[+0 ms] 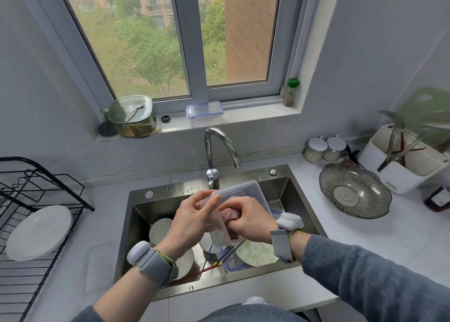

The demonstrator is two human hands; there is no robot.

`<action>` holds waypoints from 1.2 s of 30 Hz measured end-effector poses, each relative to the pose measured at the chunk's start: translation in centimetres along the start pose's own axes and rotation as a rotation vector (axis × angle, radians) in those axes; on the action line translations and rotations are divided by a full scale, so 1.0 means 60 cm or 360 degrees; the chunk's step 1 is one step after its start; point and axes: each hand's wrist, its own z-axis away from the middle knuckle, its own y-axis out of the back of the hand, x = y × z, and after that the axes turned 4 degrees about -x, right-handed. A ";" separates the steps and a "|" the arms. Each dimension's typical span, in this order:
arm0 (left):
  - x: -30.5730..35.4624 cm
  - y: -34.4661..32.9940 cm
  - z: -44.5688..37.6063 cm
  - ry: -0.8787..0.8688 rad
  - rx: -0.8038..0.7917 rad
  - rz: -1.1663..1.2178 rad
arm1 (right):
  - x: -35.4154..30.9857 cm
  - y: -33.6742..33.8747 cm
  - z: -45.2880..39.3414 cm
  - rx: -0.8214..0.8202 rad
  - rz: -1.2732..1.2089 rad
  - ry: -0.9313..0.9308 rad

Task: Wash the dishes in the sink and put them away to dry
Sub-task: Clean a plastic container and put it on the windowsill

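Scrubbing underway over the steel sink (pixel 280 187): left hand (pixel 192 214) grips the clear rectangular plastic container (pixel 239 191) tilted for access while right hand (pixel 246 218) clutches a pinkish cloth (pixel 230 213) against it, more plates (pixel 160 229) waiting below, white plate (pixel 39 231) already racked.

Dish rack (pixel 36 200) cut off by left edge. Right hand (pixel 248 218) covers most of the pinkish cloth (pixel 232 214). Sink dishes partly hidden under both forearms. Utensil holder (pixel 399 161) blurred, far-right table edge.
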 end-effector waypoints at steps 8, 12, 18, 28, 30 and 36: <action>0.013 0.005 0.002 -0.0083 -0.0011 -0.0136 | 0.046 0.043 -0.014 0.0354 0.0646 -0.0313; 0.010 -0.001 0.004 -0.0087 -0.0069 -0.0200 | 0.046 0.034 -0.023 0.0408 0.0436 -0.0500; 0.019 -0.005 0.000 -0.0066 -0.0100 -0.0157 | 0.005 0.014 -0.025 0.0607 -0.0144 -0.0393; 0.032 0.003 0.008 0.0040 -0.0067 0.0054 | -0.013 0.010 0.001 -0.0168 -0.0405 -0.0169; 0.034 0.008 0.011 0.0020 -0.0073 0.0016 | -0.010 0.026 0.006 -0.0318 -0.0270 -0.0190; 0.036 0.021 0.023 -0.0076 -0.0087 -0.0088 | 0.018 0.071 0.008 -0.0075 0.0371 -0.0308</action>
